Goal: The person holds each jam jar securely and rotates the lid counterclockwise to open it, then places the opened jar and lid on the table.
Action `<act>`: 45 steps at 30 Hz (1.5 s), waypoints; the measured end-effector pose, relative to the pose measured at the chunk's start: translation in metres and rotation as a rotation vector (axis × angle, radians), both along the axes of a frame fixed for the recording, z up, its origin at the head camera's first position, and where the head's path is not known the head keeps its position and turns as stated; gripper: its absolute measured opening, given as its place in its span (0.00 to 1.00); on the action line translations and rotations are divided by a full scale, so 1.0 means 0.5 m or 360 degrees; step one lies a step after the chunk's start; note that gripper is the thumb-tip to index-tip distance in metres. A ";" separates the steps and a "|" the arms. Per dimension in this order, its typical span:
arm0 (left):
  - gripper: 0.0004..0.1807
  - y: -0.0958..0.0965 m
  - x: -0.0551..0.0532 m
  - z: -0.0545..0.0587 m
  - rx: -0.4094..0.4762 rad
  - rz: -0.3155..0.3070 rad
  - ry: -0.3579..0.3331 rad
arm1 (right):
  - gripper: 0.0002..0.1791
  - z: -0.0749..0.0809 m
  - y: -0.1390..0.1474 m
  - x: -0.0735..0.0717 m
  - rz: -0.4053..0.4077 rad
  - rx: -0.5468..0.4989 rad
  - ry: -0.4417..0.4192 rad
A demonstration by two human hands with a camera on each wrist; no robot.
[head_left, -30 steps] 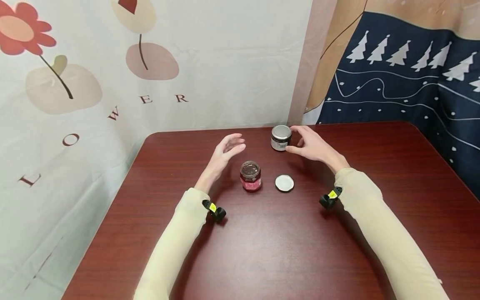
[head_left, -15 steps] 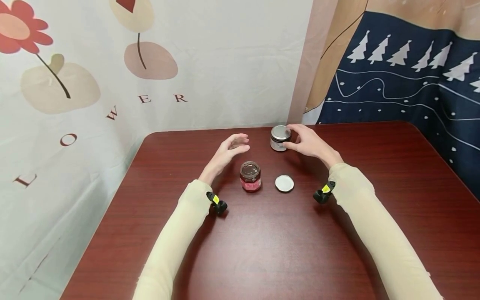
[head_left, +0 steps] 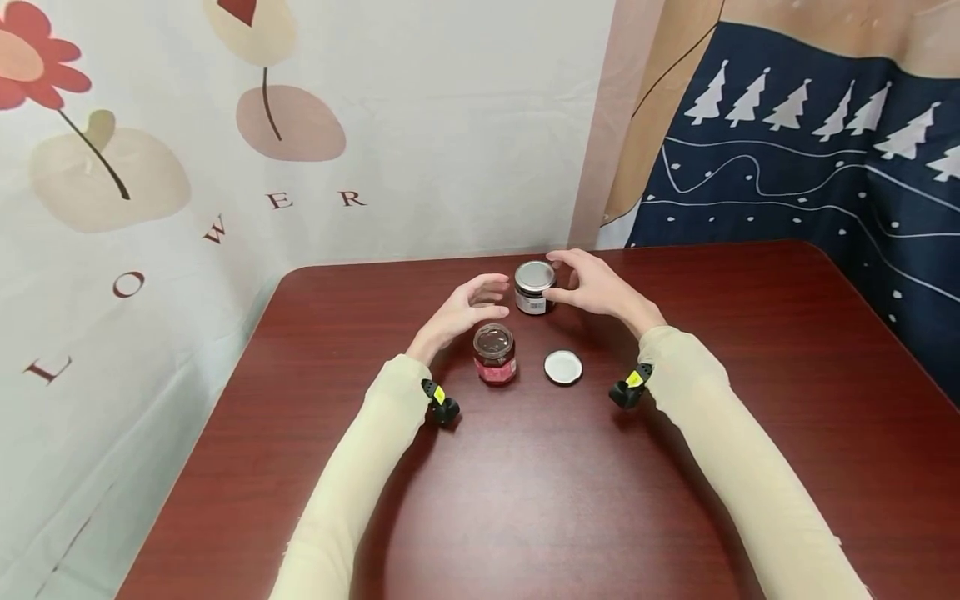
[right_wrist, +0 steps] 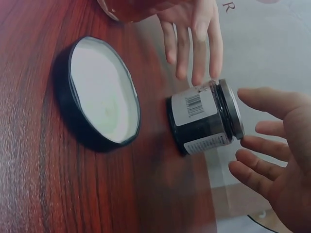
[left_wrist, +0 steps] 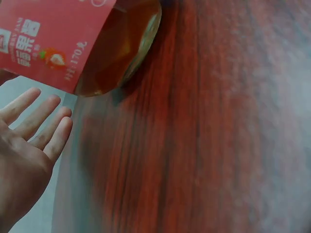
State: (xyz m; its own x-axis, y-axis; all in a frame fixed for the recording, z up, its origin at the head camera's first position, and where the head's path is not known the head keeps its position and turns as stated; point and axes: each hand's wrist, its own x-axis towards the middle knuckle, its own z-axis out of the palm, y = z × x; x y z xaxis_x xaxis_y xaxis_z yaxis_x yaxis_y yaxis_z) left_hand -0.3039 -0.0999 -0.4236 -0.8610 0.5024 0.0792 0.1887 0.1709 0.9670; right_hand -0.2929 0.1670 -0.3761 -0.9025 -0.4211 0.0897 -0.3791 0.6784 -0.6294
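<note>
Head view: silver-lidded jar (head_left: pixel 534 293) sits upright approx. mid-way along the far edge of the dark red table (head_left: pixel 525 500), just in from it. Right hand (head_left: pixel 596 283) has thumb & fingers curved round the jar's R side at abt. lid height, thumb in front, index behind; lower fingers a bit apart in right wrist view. Left hand (head_left: pixel 462 312) is on the other side, nr the jar, fingers side by side w/ small gaps, loosely bent, thumb apart, gripping nothing; can't tell if tips touch the jar. Barcode on the jar's pale label faces the near edge. Lidless jar (head_left: pixel 495 363), red label w/ strawberry pic, dark red contents, stands nearer the near edge, just below the left hand. Loose lid (head_left: pixel 563 367) lies to its R, white inside up, apart from both jars. Sleeves (head_left: pixel 348 475) are pale, w/ a small black wrist cam (head_left: pixel 632 387) on each. Behind the far edge: white cloth (head_left: pixel 450 125) w/ flowers & letters; navy cloth (head_left: pixel 795 179) w/ white trees, twd far R corner.
</note>
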 end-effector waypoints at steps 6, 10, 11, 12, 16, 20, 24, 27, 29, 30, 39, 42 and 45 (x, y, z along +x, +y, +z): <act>0.34 0.004 -0.008 -0.002 -0.0007 -0.0008 -0.0050 | 0.38 0.002 -0.019 -0.001 0.0039 -0.0018 0.0015; 0.35 0.007 -0.010 -0.007 -0.0008 -0.0010 -0.0087 | 0.39 -0.001 -0.032 0.000 0.0063 -0.0011 0.0039; 0.35 0.008 -0.010 -0.008 -0.0011 -0.0012 -0.0101 | 0.39 -0.002 -0.035 0.000 0.0069 -0.0009 0.0038; 0.36 0.010 -0.010 -0.010 -0.0017 -0.0016 -0.0116 | 0.39 -0.003 -0.038 0.000 0.0073 -0.0006 0.0035; 0.37 0.017 -0.011 -0.014 -0.0038 -0.0027 -0.0158 | 0.39 -0.008 -0.049 -0.001 0.0072 -0.0005 0.0010; 0.38 0.021 -0.012 -0.019 -0.0033 -0.0033 -0.0153 | 0.41 -0.011 -0.057 0.001 0.0052 0.0006 -0.0008; 0.38 0.024 -0.010 -0.023 -0.0032 -0.0071 -0.0159 | 0.43 -0.017 -0.064 0.004 0.0047 0.0064 -0.0010; 0.38 0.025 -0.005 -0.024 -0.0048 -0.0103 -0.0162 | 0.42 -0.023 -0.070 0.005 0.0060 0.0093 0.0004; 0.37 0.026 -0.002 -0.025 -0.0056 -0.0111 -0.0142 | 0.40 -0.024 -0.073 0.005 0.0061 0.0088 0.0010; 0.37 0.025 0.000 -0.026 -0.0056 -0.0109 -0.0130 | 0.39 -0.025 -0.074 0.005 0.0062 0.0083 0.0017; 0.37 0.023 0.001 -0.030 -0.0019 -0.0018 -0.0002 | 0.34 -0.028 -0.071 0.002 0.0099 0.0006 0.0146; 0.38 0.019 0.002 -0.023 0.0031 -0.0011 0.0038 | 0.33 -0.020 -0.071 0.004 0.0123 -0.0043 0.0221; 0.39 0.014 0.003 -0.014 0.0097 -0.0023 0.0054 | 0.32 -0.008 -0.074 0.005 0.0144 -0.0106 0.0269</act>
